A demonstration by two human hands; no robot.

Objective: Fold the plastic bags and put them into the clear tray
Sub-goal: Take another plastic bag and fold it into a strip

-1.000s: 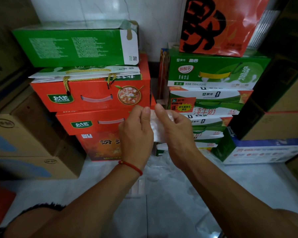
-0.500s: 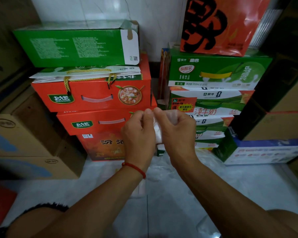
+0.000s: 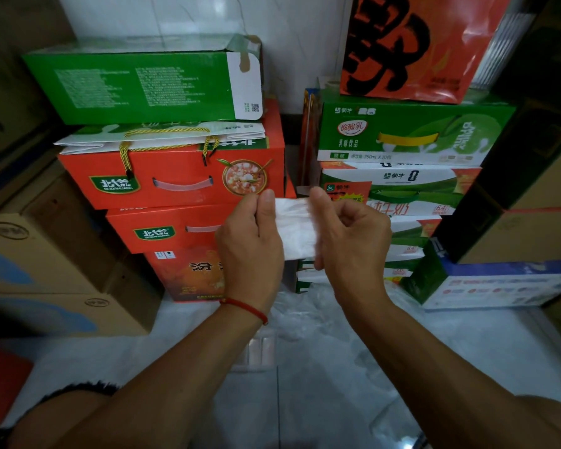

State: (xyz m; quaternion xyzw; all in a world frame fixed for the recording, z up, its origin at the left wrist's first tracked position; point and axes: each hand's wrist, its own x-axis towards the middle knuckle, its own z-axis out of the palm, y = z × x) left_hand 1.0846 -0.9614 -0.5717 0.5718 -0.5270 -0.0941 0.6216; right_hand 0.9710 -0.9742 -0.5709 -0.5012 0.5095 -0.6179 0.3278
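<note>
Before stacked boxes (image 3: pixel 172 176), left hand (image 3: pixel 250 247) and right hand (image 3: pixel 353 241) each pinch a folded bag (image 3: pixel 295 228) between them.

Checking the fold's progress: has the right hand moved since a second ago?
Yes. The right hand has drawn rightward, away from the left hand, across the green milk boxes, stretching the plastic bag wider.

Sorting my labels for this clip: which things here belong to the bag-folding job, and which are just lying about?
In the job: folded plastic bag, pinched by left hand and right hand; loose plastic bags on the floor; clear tray.

Lying about: red gift boxes, green milk cartons, brown cardboard boxes.
</note>
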